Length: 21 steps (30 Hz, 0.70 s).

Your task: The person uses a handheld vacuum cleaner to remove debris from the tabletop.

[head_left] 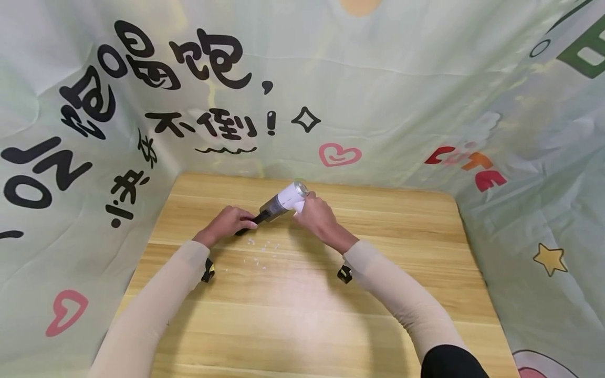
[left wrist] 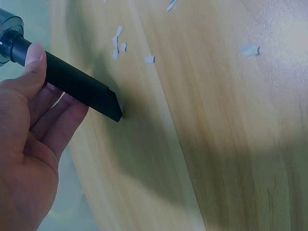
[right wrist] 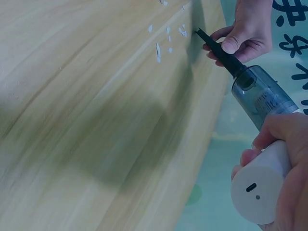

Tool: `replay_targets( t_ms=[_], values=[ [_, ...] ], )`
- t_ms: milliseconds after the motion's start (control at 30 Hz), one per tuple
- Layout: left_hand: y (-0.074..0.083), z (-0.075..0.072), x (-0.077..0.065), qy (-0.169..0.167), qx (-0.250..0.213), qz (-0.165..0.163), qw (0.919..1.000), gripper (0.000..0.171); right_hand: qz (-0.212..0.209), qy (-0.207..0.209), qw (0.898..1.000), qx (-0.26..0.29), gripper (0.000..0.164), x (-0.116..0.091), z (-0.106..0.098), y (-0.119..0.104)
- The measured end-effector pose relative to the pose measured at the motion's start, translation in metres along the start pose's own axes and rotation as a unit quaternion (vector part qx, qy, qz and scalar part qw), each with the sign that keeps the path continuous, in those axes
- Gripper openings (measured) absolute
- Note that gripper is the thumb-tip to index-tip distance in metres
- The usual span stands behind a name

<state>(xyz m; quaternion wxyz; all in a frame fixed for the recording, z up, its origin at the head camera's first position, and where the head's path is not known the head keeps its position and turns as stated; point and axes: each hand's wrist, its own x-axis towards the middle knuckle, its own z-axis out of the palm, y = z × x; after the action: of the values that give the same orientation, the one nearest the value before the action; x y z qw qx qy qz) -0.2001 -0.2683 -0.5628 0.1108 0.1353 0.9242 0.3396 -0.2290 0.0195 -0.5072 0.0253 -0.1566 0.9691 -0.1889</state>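
White scraps (left wrist: 150, 59) litter the wood-grained table (head_left: 302, 325), creased printed cloth (head_left: 378, 94) behind, and here's the cylindrical vacuum (head_left: 280, 202) over the far side, right hand (head_left: 317, 214) gripping its white handle (right wrist: 262, 180), left hand (head_left: 229, 223) pinching the flat black nozzle (left wrist: 79, 85)

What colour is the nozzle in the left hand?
The nozzle is black; it shows best in the left wrist view.

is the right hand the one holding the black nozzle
No, the left hand pinches the black nozzle, while the right hand grips the white handle.
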Motion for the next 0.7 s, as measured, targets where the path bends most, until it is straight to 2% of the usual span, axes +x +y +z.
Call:
replay_targets(
  t_ms=[200,500,700],
  values=[
    [0.002,0.004,0.000,0.001,-0.002,0.003,1.0000,0.019,-0.005,-0.011,1.000,-0.007,0.049,0.001,-0.005,0.003],
    [0.002,0.008,0.000,0.004,-0.001,0.018,0.9998,0.022,-0.013,-0.024,1.000,-0.015,0.050,0.001,-0.009,0.007],
    [0.005,0.010,0.001,0.003,-0.001,0.015,0.9999,0.021,-0.016,-0.027,0.999,-0.022,0.054,-0.001,-0.012,0.007]
  ],
)
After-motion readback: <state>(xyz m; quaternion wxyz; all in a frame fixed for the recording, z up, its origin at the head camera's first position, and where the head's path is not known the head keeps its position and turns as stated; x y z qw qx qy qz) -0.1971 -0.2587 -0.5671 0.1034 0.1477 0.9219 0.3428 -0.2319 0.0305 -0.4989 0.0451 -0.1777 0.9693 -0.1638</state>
